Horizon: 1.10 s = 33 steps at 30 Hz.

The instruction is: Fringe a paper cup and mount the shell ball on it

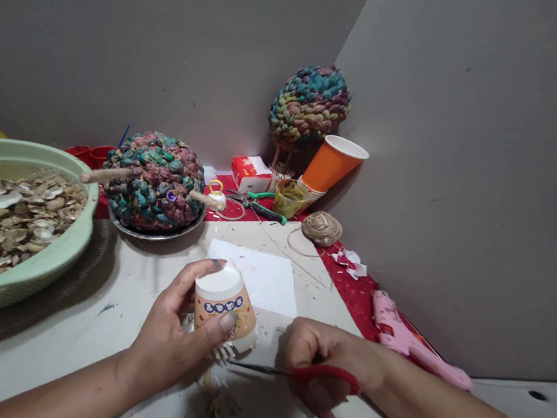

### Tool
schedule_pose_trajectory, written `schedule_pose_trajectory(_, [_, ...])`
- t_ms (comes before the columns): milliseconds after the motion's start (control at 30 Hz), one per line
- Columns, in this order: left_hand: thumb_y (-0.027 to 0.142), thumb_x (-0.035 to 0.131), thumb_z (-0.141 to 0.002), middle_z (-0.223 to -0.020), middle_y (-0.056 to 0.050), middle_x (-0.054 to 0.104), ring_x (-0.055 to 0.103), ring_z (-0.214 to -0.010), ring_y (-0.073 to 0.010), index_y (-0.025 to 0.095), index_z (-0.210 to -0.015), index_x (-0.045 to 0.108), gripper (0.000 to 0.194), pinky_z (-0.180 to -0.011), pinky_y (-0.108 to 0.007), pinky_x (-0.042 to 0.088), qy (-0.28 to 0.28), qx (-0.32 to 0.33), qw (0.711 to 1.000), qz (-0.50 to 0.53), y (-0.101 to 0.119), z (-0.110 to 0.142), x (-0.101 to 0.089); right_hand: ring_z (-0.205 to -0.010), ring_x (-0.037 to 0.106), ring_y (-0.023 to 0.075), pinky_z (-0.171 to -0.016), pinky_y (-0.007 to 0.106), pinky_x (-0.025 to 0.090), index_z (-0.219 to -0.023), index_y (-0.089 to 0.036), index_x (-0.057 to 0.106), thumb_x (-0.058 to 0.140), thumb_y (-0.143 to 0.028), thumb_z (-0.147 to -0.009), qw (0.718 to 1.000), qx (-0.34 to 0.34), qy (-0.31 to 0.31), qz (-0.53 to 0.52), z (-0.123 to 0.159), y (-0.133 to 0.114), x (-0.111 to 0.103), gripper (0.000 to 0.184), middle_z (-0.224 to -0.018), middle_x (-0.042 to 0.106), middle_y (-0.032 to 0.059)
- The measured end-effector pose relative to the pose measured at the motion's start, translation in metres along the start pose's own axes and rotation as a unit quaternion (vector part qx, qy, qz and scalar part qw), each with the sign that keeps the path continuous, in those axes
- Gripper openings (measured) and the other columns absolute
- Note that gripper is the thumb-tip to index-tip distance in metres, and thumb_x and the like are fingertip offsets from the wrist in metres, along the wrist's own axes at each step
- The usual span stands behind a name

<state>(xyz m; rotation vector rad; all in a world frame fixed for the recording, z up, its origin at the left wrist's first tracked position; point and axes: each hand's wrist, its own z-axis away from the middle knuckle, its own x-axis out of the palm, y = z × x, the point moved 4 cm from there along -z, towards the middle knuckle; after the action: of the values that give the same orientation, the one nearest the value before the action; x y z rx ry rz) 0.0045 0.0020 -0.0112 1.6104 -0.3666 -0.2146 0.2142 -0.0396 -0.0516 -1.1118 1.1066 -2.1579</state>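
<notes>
My left hand point(181, 327) is closed around an upside-down paper cup point(223, 304), white at its base with a tan printed band. Narrow cut strips fringe the cup's lower rim. In my right hand point(320, 358) is a pair of scissors point(327, 369) with red handles. The dark blades point left and end close beneath the cup's fringed edge. Fingers hide part of the handles, and I cannot tell whether the blades touch the cup. Small scraps lie on the table point(127, 380) below.
At left stands a green basket point(62, 250) of shells. Behind is a colourful knobbly ball point(155, 183) in a metal dish; another ball point(310, 106) leans at the wall. White paper point(269, 277), pliers point(266, 210), an orange cup point(331, 166), twine point(322, 229) and a pink glue gun point(414, 341) lie around.
</notes>
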Motion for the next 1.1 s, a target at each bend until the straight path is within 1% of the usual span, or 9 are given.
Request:
schedule_pose_trajectory(133, [0.036, 0.079, -0.08, -0.11, -0.005, 0.067, 0.067, -0.095, -0.0215, 0.026, -0.122, 0.059, 0.047, -0.082, -0.03, 0.057, 0.015, -0.025, 0.999, 0.045, -0.001, -0.002, -0.001, -0.034, 0.045, 0.0086, -0.032, 0.018, 0.031, -0.052, -0.009, 0.062, 0.086, -0.07, -0.053, 0.997, 0.027, -0.025, 0.068, 0.004, 0.001, 0.002, 0.066, -0.04, 0.05, 0.0006])
schedule_pose_trajectory(233, [0.037, 0.08, -0.079, -0.105, -0.005, 0.071, 0.068, -0.091, -0.0212, 0.025, -0.12, 0.058, 0.048, -0.08, -0.032, 0.058, 0.04, -0.045, 0.994, 0.088, -0.001, -0.005, -0.001, -0.035, 0.043, 0.0072, -0.034, 0.017, 0.031, -0.051, -0.01, 0.059, 0.084, -0.068, -0.059, 0.993, 0.024, -0.003, 0.113, 0.005, -0.005, 0.003, 0.064, -0.041, 0.05, 0.0003])
schedule_pose_trajectory(333, [0.039, 0.08, -0.079, -0.1, -0.005, 0.073, 0.069, -0.088, -0.0204, 0.023, -0.118, 0.057, 0.048, -0.079, -0.03, 0.058, 0.062, -0.056, 0.989, 0.12, 0.002, -0.008, -0.002, -0.035, 0.043, 0.0065, -0.035, 0.017, 0.031, -0.053, -0.01, 0.06, 0.078, -0.07, -0.066, 0.992, 0.014, 0.024, 0.125, 0.004, -0.012, 0.007, 0.065, -0.044, 0.052, 0.0012])
schedule_pose_trajectory(400, [0.039, 0.08, -0.079, -0.1, -0.004, 0.074, 0.07, -0.086, -0.0193, 0.023, -0.116, 0.058, 0.047, -0.077, -0.029, 0.058, 0.073, -0.063, 0.986, 0.136, 0.003, -0.009, -0.003, -0.035, 0.039, 0.0051, -0.036, 0.017, 0.03, -0.053, -0.011, 0.058, 0.076, -0.068, -0.07, 0.989, 0.011, 0.04, 0.139, 0.002, -0.016, 0.01, 0.063, -0.044, 0.048, -0.0008])
schedule_pose_trajectory(533, [0.039, 0.081, -0.078, -0.098, -0.003, 0.074, 0.071, -0.08, -0.018, 0.022, -0.117, 0.059, 0.048, -0.071, -0.027, 0.058, 0.093, -0.073, 0.982, 0.15, 0.003, -0.011, -0.005, -0.042, 0.028, 0.0032, -0.039, 0.016, 0.025, -0.048, -0.015, 0.043, 0.076, -0.059, -0.074, 0.972, -0.02, 0.062, 0.226, -0.002, -0.025, 0.016, 0.061, -0.044, 0.035, -0.0062])
schedule_pose_trajectory(633, [0.04, 0.081, -0.077, -0.096, -0.002, 0.073, 0.07, -0.079, -0.0183, 0.022, -0.116, 0.06, 0.048, -0.069, -0.027, 0.058, 0.102, -0.072, 0.981, 0.146, 0.003, -0.012, -0.005, -0.045, 0.028, 0.004, -0.041, 0.017, 0.022, -0.049, -0.016, 0.041, 0.073, -0.058, -0.077, 0.96, -0.052, 0.063, 0.268, -0.003, -0.028, 0.017, 0.059, -0.045, 0.034, -0.0059])
schedule_pose_trajectory(733, [0.041, 0.08, -0.077, -0.097, -0.003, 0.073, 0.07, -0.079, -0.0179, 0.021, -0.116, 0.06, 0.048, -0.069, -0.026, 0.058, 0.104, -0.072, 0.982, 0.143, 0.004, -0.012, -0.005, -0.046, 0.03, 0.0045, -0.042, 0.018, 0.022, -0.05, -0.016, 0.042, 0.072, -0.055, -0.078, 0.955, -0.065, 0.067, 0.28, -0.003, -0.027, 0.015, 0.056, -0.047, 0.035, -0.0054])
schedule_pose_trajectory(933, [0.039, 0.081, -0.077, -0.093, 0.0, 0.073, 0.07, -0.078, -0.0165, 0.022, -0.116, 0.059, 0.047, -0.067, -0.023, 0.056, 0.092, -0.077, 0.981, 0.155, 0.001, -0.012, -0.005, -0.046, 0.032, 0.0045, -0.041, 0.017, 0.023, -0.053, -0.015, 0.046, 0.074, -0.045, -0.076, 0.962, -0.043, 0.089, 0.254, -0.002, -0.024, 0.011, 0.047, -0.048, 0.039, -0.0047])
schedule_pose_trajectory(1100, [0.038, 0.082, -0.077, -0.09, -0.001, 0.074, 0.072, -0.079, -0.018, 0.022, -0.115, 0.057, 0.049, -0.069, -0.025, 0.057, 0.087, -0.086, 0.98, 0.156, -0.001, -0.012, -0.004, -0.045, 0.034, 0.0037, -0.043, 0.016, 0.025, -0.053, -0.013, 0.05, 0.071, -0.03, -0.076, 0.969, -0.031, 0.1, 0.225, -0.002, -0.023, 0.012, 0.036, -0.047, 0.042, -0.0054])
